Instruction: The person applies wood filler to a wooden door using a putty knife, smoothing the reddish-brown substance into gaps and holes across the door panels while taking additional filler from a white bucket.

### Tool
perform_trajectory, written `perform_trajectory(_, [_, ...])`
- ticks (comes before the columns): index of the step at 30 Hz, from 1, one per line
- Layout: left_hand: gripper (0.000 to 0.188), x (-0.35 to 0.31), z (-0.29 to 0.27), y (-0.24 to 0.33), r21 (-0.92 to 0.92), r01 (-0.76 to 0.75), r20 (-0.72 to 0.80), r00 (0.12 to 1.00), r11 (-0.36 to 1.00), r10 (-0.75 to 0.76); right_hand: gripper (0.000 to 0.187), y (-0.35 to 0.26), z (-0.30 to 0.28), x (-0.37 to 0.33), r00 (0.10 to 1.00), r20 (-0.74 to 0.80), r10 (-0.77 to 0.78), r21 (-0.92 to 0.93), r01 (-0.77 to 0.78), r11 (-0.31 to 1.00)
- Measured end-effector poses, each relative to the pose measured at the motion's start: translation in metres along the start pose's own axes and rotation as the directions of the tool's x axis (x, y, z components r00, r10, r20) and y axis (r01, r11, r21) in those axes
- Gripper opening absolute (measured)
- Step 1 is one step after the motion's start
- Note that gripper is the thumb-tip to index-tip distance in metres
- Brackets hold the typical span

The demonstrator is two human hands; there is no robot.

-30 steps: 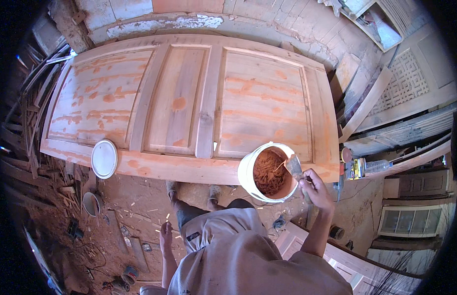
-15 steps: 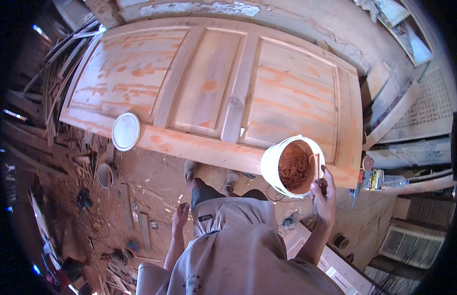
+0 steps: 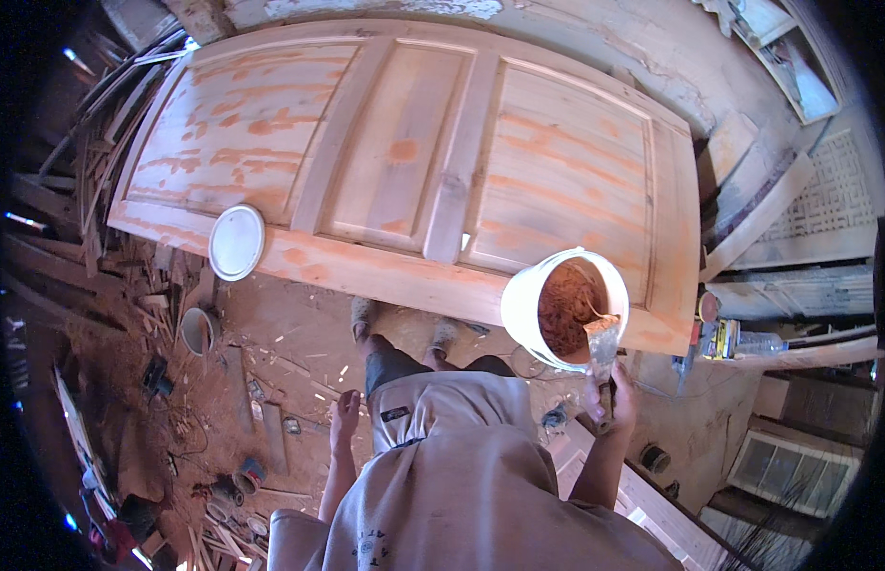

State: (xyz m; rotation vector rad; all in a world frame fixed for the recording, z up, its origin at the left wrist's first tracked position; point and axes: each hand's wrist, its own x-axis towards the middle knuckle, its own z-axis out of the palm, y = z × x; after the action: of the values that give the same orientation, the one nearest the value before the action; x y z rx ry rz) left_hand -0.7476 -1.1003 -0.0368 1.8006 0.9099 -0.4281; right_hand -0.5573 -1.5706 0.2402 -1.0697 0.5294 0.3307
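Our right hand [image 3: 609,395], closed around a putty knife [image 3: 602,347], has drawn the blade back to the rim of the white bucket [image 3: 528,305] of reddish filler on the panelled door [image 3: 404,162]; our left hand [image 3: 344,414] hangs empty, fingers loose.

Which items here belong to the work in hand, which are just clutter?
In use: right hand gripping flat putty knife; white bucket of reddish-brown filler; panelled wooden door with orange patches; round white lid.

Lying about: left hand hanging empty; wood scraps; small tin.
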Motion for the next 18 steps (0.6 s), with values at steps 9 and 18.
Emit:
perform_trajectory(9, [0.047, 0.028, -0.007, -0.016, 0.052, -0.034, 0.034, 0.999, 0.998, 0.032, 0.033, -0.001, -0.003, -0.003, 0.912, 0.357, -0.203, 0.029, 0.206, 0.978])
perform_trajectory(18, [0.050, 0.033, -0.015, -0.023, -0.013, -0.057, 0.022, 0.998, 0.998, 0.057, 0.018, -0.008, 0.013, -0.006, 0.907, -0.077, -0.414, -0.681, 0.255, 0.686])
